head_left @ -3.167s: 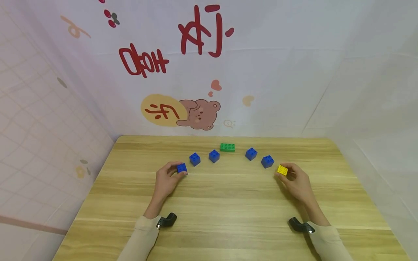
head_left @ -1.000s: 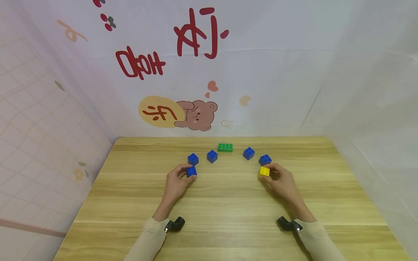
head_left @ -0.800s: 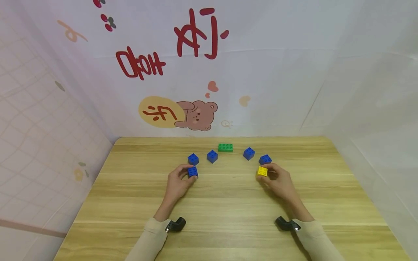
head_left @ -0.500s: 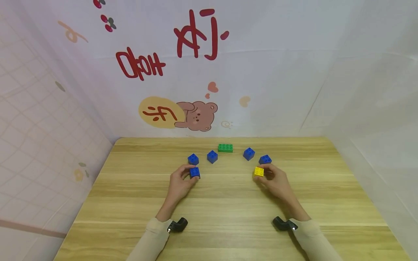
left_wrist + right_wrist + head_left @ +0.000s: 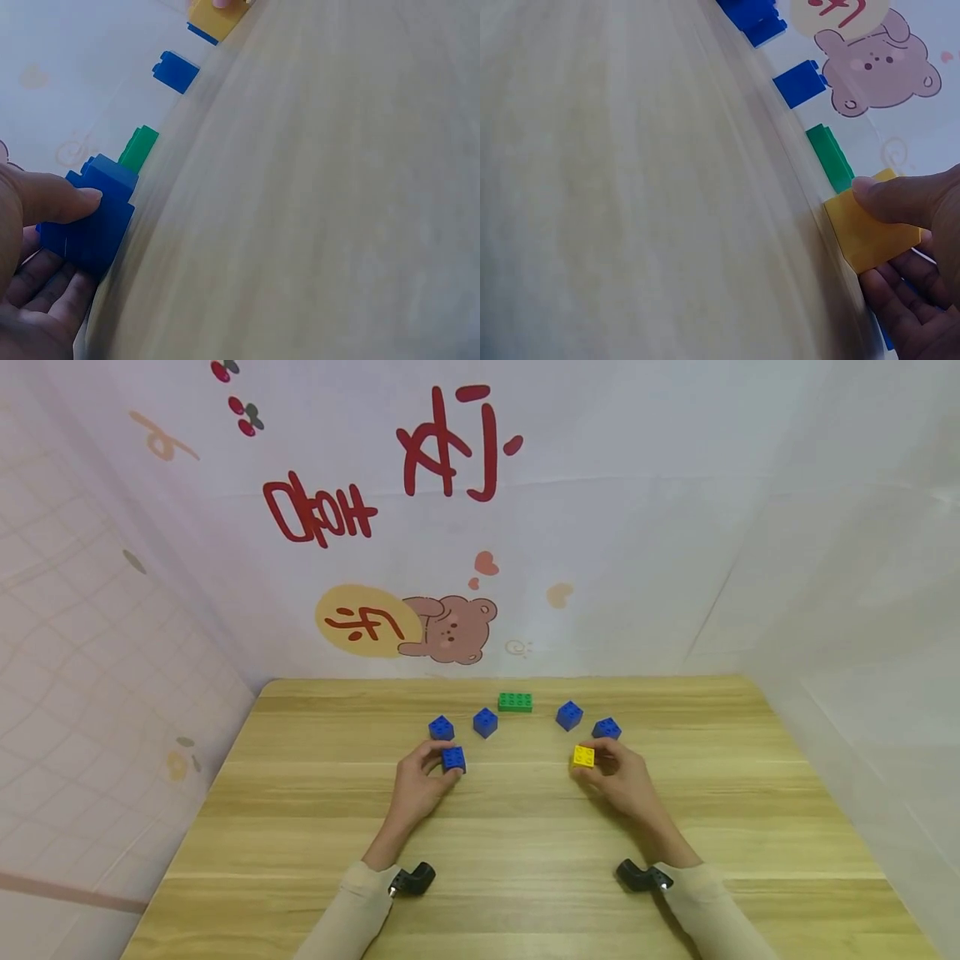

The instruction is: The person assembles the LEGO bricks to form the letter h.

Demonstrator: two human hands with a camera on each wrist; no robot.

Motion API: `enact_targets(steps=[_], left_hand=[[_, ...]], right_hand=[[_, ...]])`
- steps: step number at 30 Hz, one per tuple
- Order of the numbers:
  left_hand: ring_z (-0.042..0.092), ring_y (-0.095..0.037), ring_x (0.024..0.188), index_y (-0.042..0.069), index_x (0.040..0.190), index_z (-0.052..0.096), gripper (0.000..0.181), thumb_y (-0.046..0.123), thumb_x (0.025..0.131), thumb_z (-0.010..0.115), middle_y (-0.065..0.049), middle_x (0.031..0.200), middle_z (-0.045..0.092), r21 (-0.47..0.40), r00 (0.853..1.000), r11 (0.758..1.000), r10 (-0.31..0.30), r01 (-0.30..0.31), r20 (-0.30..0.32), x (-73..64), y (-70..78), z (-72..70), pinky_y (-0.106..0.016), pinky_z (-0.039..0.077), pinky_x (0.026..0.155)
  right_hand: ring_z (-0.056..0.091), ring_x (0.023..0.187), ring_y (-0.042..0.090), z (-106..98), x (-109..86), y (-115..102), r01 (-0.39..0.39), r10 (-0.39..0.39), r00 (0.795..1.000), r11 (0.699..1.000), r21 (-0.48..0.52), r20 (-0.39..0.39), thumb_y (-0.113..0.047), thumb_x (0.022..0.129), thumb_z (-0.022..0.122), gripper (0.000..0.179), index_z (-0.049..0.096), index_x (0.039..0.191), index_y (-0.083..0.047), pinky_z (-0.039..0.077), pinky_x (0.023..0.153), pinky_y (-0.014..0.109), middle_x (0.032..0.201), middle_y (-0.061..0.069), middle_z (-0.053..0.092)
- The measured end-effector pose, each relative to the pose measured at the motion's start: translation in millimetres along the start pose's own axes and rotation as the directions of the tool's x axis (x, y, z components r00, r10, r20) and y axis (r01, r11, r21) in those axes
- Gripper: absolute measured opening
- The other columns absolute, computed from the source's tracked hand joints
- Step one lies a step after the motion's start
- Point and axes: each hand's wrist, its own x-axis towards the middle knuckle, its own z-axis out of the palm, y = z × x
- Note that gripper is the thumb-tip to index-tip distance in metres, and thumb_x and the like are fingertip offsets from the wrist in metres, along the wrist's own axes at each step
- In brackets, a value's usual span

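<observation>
In the head view my left hand (image 5: 420,783) pinches a square blue toy brick (image 5: 453,758) between thumb and fingers, studs facing up. Opposite it, my right hand (image 5: 621,778) grips a square yellow toy brick (image 5: 583,757) the same way. A gap of tabletop lies between the two held bricks. The left wrist view shows the left thumb (image 5: 56,199) across the side of the blue brick (image 5: 94,236). In the right wrist view the right thumb (image 5: 900,199) presses on the yellow brick (image 5: 870,232), with fingers beneath it.
Behind the hands, an arc of bricks stands on the wooden table (image 5: 517,860): two blue bricks (image 5: 442,728) (image 5: 485,722) at left, a long green brick (image 5: 515,702) in the middle, two blue bricks (image 5: 569,716) (image 5: 607,728) at right. A printed cloth wall (image 5: 600,527) rises behind.
Both hands have moved inward with their bricks, the yellow one leftward and the held blue one rightward, narrowing the gap. The bricks in the arc have stayed put; the head view has shifted slightly.
</observation>
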Motion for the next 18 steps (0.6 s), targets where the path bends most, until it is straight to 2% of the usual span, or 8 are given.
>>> enact_targets(steps=[6,13,18], left_hand=[[0.067,-0.038,0.119,0.001,0.123,0.069,0.042,-0.006,0.083,0.08,-0.023,0.136,0.063,-0.006,1.0,1.0,0.007,-0.007,0.0,1.2,-0.9,4.2,-0.043,0.056,0.104],[0.066,-0.042,0.12,-0.003,0.123,0.067,0.043,-0.008,0.082,0.08,-0.026,0.134,0.064,-0.036,1.0,0.999,0.009,-0.009,0.011,2.7,-0.8,12.6,-0.051,0.053,0.107],[0.065,-0.047,0.12,-0.008,0.123,0.065,0.042,-0.012,0.083,0.077,-0.031,0.133,0.062,-0.019,1.0,1.0,-0.006,0.006,0.009,0.8,7.3,18.8,-0.056,0.051,0.108]], right_hand=[[0.07,0.112,0.033,5.4,2.7,-2.9,0.017,-0.018,1.0,1.0,0.025,0.012,-0.013,0.084,0.085,0.046,0.066,0.126,-0.009,0.06,0.097,0.045,0.124,0.016,0.071],[0.069,0.112,0.033,8.4,2.0,-5.0,0.022,-0.023,1.0,0.999,0.04,0.01,-0.011,0.084,0.085,0.044,0.067,0.124,-0.008,0.06,0.097,0.043,0.123,0.016,0.07],[0.071,0.109,0.032,12.6,1.9,-5.8,0.019,-0.019,1.0,0.999,0.045,0.006,-0.012,0.083,0.086,0.043,0.068,0.122,-0.008,0.061,0.095,0.039,0.12,0.015,0.072]])
